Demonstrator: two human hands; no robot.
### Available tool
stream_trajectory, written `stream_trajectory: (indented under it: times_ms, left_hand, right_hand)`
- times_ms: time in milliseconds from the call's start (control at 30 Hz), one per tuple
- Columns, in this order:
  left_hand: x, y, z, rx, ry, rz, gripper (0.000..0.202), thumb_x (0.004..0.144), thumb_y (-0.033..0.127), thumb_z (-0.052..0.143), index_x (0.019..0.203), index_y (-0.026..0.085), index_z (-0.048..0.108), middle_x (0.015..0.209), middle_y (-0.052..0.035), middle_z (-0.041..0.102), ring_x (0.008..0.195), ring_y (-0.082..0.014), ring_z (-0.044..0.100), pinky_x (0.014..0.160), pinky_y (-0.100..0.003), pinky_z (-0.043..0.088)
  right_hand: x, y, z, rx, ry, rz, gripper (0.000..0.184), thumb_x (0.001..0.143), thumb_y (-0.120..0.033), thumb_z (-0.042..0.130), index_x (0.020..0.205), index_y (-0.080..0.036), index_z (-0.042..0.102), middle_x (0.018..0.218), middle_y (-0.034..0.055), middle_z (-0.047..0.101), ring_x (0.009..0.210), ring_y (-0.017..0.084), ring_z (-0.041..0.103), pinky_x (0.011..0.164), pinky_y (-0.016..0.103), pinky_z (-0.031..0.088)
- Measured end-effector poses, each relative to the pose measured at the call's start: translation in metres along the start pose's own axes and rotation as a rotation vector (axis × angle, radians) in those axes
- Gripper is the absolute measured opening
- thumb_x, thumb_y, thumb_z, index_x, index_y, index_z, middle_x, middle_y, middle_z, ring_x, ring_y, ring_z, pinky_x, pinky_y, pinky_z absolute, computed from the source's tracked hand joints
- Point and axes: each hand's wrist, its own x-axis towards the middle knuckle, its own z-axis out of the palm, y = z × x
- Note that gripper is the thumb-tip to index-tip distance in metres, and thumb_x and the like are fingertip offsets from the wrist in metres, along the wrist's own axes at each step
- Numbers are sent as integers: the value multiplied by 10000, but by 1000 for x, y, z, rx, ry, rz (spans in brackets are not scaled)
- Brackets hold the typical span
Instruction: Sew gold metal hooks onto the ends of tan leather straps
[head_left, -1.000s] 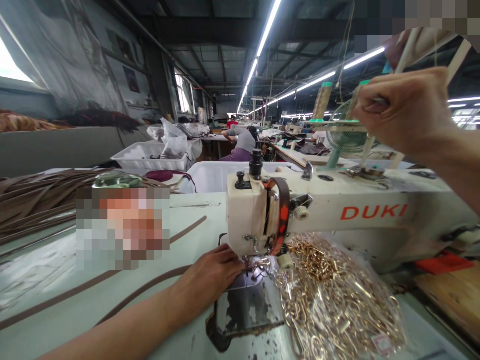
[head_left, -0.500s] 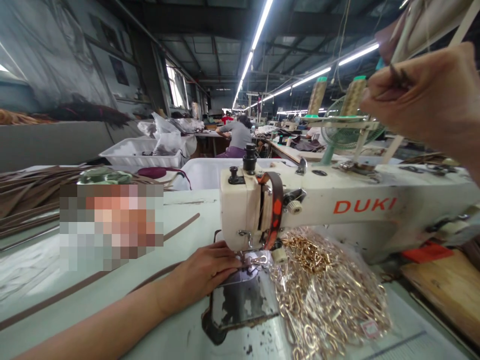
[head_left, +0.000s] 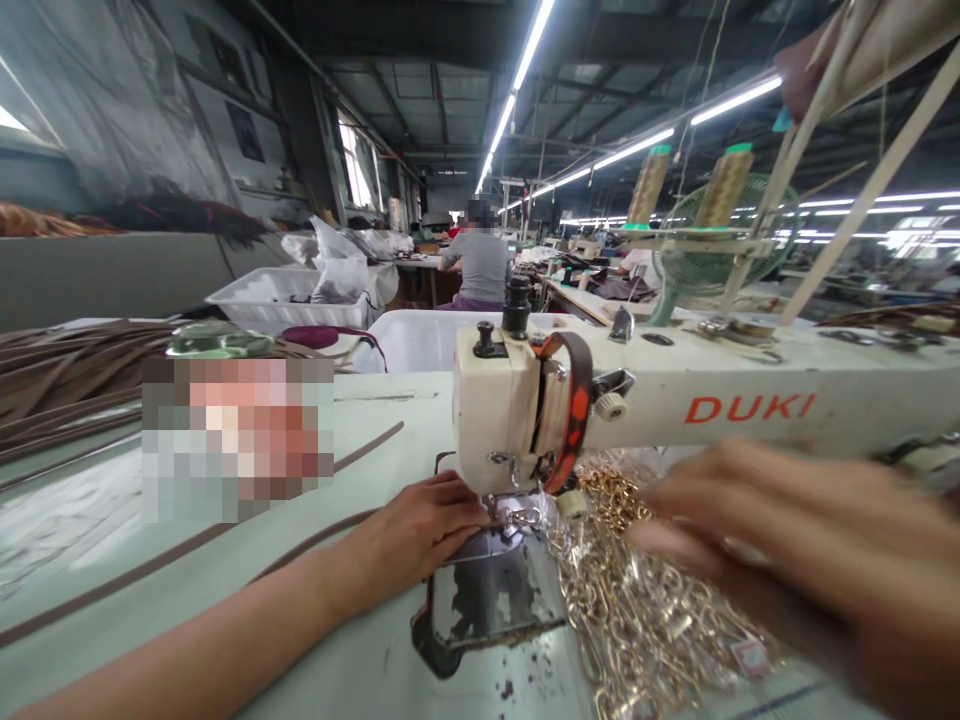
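My left hand (head_left: 431, 525) is closed on the end of a narrow brown strap (head_left: 319, 540) at the sewing machine's (head_left: 499, 400) needle area. Its fingertips press down there, and the strap trails out behind my wrist. A shiny metal snap hook (head_left: 525, 516) lies just right of those fingertips, partly under the machine head. My right hand (head_left: 757, 530), smeared by motion, is in front of the machine arm. Below and beside it is a clear plastic bag of gold-coloured snap hooks (head_left: 637, 610). Whether the right hand holds anything cannot be made out.
A second brown strap (head_left: 120, 590) lies along the table at left, near a bundle of straps (head_left: 75, 370) and a blurred-out patch. White bins (head_left: 420, 335) stand behind the table. Thread cones (head_left: 726, 185) and a fan rise behind the machine. A person sits farther back.
My right hand has come down from the raised upper right to beside the bag of hooks. My left hand stays at the needle area. The view has shifted slightly.
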Motion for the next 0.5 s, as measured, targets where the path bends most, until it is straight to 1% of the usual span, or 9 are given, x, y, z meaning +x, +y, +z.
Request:
stream_trajectory:
  times_ms: [33,67,133,167,233,300,367,433,500]
  left_hand:
    - [1,2,-1,6,4,-2,271,960,170,442,1173,256,587,1135,-35,610,1030,-180,563,909,-316,465]
    - [2,4,-1,10,1,1,271,956,161,447,1172,249,587,1146,-38,606,1047,-182,558,919,-315,462]
    - [3,7,-3,20,3,26,278,947,140,456,1173,237,584,1157,-44,604,1074,-186,551,937,-316,455]
    - [4,7,-3,24,9,42,286,943,128,458,1178,235,581,1164,-48,602,1082,-188,550,942,-317,454]
    - [5,7,-4,27,21,63,304,934,111,463,1186,237,578,1168,-52,604,1092,-191,550,945,-319,455]
    - [5,6,-6,14,25,70,325,930,102,461,1199,246,573,1175,-50,604,1095,-190,552,948,-321,456]
    - [6,6,-8,-11,11,76,361,933,94,447,1234,264,551,1200,-47,592,1102,-187,550,949,-322,457]
    - [7,7,-9,-29,-4,75,394,936,89,436,1268,283,523,1222,-45,580,1104,-185,551,944,-319,462]
    - [7,8,-10,-29,7,71,407,934,91,442,1281,292,513,1214,-42,585,1106,-189,550,945,-318,461]
  right_hand:
    - [-5,-13,20,106,-44,-87,283,875,-369,402,951,-397,673,787,-16,693,639,185,629,413,310,460]
    - [-9,-23,40,171,-149,-94,313,895,-300,373,982,-341,670,825,-10,693,693,191,633,483,314,505]
    - [-12,-34,79,193,-245,-28,290,853,-210,435,1027,-279,656,876,4,693,792,221,636,583,342,545]
    - [-12,-35,95,185,-259,0,302,808,-194,495,1062,-259,645,924,20,691,856,248,628,617,363,547]
    - [-10,-33,118,217,-250,76,322,789,-175,543,1085,-258,639,994,34,681,906,251,621,676,357,540]
    - [-8,-29,129,337,-221,157,261,834,-194,546,1063,-265,649,1016,28,676,915,213,625,743,322,523]
    - [-6,-26,135,478,-188,242,182,858,-232,559,997,-254,673,980,23,681,898,183,630,796,302,504]
    - [-5,-24,138,566,-173,307,130,839,-254,596,927,-238,691,914,25,685,854,174,635,813,303,495]
    - [-4,-23,141,602,-184,331,105,831,-257,602,868,-224,694,845,26,680,803,170,636,804,304,495]
